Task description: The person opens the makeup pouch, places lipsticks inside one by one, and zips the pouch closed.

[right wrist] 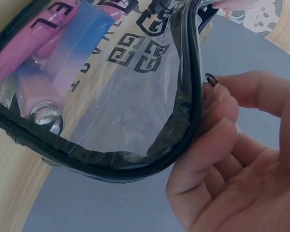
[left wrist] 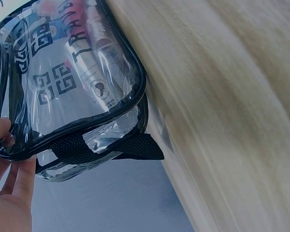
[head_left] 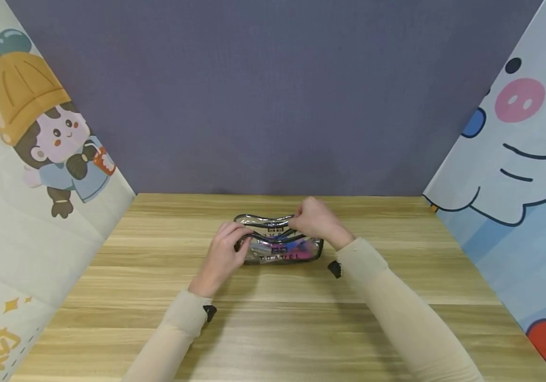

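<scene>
A clear plastic travel pouch (head_left: 287,249) with black piping and TRAVEL lettering stands on the table, its top edges apart in the middle. My left hand (head_left: 227,246) pinches the pouch's top left corner, thumb on one side and fingers on the other. At the top right edge, my right hand (head_left: 318,218) pinches a small dark zipper pull (right wrist: 211,79) with curled fingers. Through the clear wall show a pink item (right wrist: 50,36), a blue-and-pink item (right wrist: 79,46) with a shiny round end, and a pale tube (left wrist: 94,82). A black side strap (left wrist: 75,147) hangs by the left end.
The wood-grain table (head_left: 273,329) spreads around the pouch. A grey-blue panel (head_left: 273,95) rises behind it. Printed cartoon sheets flank the table, with a child figure (head_left: 58,127) on the left and a pig-nosed animal (head_left: 521,132) on the right.
</scene>
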Tool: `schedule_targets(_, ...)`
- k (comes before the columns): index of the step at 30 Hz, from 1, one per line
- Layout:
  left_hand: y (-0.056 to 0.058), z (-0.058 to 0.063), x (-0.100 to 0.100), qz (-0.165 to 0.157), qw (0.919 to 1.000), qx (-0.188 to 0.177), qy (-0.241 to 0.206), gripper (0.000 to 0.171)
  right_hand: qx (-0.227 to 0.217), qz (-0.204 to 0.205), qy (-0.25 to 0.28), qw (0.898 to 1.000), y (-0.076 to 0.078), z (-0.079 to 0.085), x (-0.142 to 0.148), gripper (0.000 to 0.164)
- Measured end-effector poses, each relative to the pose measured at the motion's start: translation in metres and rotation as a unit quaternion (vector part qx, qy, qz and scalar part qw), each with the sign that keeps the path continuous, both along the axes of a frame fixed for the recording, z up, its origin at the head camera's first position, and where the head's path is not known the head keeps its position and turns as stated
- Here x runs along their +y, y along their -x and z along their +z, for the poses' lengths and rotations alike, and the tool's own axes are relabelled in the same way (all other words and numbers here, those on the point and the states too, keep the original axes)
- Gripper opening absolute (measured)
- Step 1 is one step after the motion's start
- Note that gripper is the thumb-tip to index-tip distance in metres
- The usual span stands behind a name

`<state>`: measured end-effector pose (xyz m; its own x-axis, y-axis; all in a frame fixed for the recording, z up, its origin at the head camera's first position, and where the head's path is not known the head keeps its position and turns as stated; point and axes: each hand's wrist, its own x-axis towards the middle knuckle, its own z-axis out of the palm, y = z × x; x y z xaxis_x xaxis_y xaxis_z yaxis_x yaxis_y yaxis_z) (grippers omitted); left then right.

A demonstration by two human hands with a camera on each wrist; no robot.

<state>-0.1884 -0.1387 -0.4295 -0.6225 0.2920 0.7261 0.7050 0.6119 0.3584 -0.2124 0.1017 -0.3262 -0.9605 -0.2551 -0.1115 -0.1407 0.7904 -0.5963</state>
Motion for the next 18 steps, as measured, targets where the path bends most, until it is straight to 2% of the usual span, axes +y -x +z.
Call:
schedule_targets(10,0.0,0.0,0.0,0.002,0.9999,-0.01,-0.002,0.021,-0.011,-0.002,-0.007,1.0,0.0,0.0,-0.011,0.041)
schedule_targets(18,-0.001,0.002,0.0,-0.002,1.0,-0.002,-0.006,0.022,-0.027,-0.003,-0.005,1.0,-0.004,0.001,-0.02,0.043)
